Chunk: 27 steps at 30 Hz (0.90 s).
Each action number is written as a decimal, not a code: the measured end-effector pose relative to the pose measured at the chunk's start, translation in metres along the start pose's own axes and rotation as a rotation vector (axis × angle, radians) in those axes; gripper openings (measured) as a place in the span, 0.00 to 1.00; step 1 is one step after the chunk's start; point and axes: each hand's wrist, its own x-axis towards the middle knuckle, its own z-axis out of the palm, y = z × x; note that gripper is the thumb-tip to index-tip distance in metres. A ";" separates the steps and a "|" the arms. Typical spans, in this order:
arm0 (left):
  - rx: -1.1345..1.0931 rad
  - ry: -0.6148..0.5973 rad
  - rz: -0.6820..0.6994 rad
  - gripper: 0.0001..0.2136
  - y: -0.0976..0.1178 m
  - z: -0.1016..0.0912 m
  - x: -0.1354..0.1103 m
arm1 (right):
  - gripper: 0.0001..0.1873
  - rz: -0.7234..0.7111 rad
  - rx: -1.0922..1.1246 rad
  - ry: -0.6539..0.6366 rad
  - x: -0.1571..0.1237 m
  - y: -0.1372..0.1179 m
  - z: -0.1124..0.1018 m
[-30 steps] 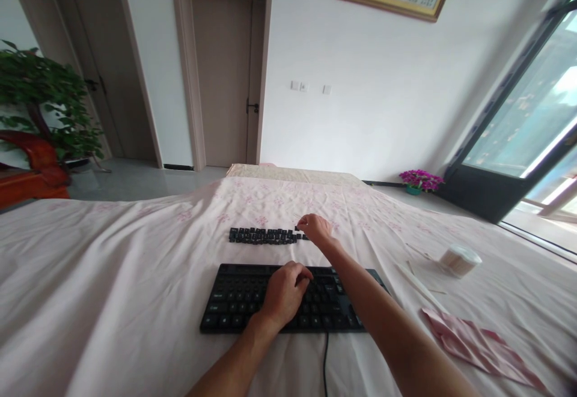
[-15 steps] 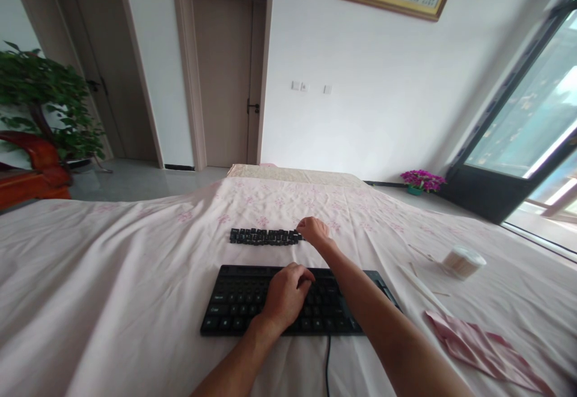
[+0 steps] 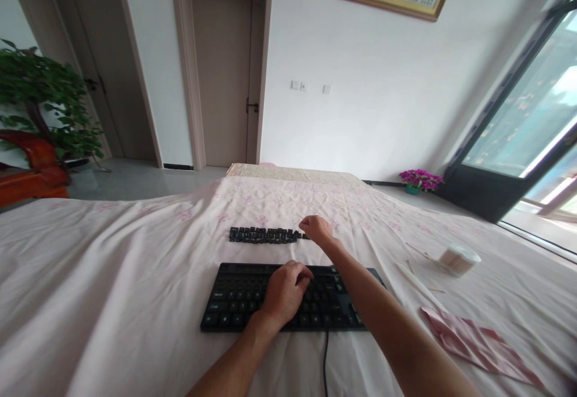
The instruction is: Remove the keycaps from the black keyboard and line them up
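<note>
A black keyboard (image 3: 243, 298) lies in front of me on the pale flowered cloth. My left hand (image 3: 286, 292) rests over its middle, fingers curled and thumb bent in; whatever the fingertips grip is hidden. Beyond the keyboard, loose black keycaps (image 3: 261, 235) are set out in rows. My right hand (image 3: 318, 229) is at the right end of these rows, its fingers pinched together. A thin pale stick, seemingly a cotton swab (image 3: 300, 217), pokes out from the fingertips.
A clear round tub of cotton swabs (image 3: 460, 260) stands to the right, with a few loose swabs (image 3: 436, 290) near it. A pink cloth (image 3: 480, 346) lies nearer me. The keyboard's cable (image 3: 325, 364) runs toward me.
The view has shifted very slightly. My right hand has moved a touch at the end of the keycap rows, and a thin stick now shows at its fingertips. My left hand stays on the keyboard.
</note>
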 end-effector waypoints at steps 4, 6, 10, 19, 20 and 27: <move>0.019 0.000 0.007 0.08 -0.001 0.000 0.000 | 0.15 -0.047 -0.023 -0.018 -0.004 -0.001 -0.003; 0.025 -0.001 0.009 0.08 -0.001 0.000 0.000 | 0.15 -0.067 -0.039 -0.031 -0.005 -0.004 -0.002; 0.026 0.000 0.013 0.08 0.000 0.000 -0.001 | 0.14 -0.083 -0.075 -0.060 -0.003 -0.009 0.001; 0.009 -0.005 0.008 0.09 0.000 -0.001 -0.001 | 0.14 -0.052 -0.105 -0.110 0.012 -0.012 0.003; 0.008 -0.004 0.006 0.09 0.000 -0.001 -0.001 | 0.13 -0.050 -0.104 -0.113 0.013 -0.012 0.003; -0.003 0.000 -0.003 0.09 0.001 -0.002 -0.001 | 0.13 -0.030 -0.080 -0.121 0.019 -0.015 0.004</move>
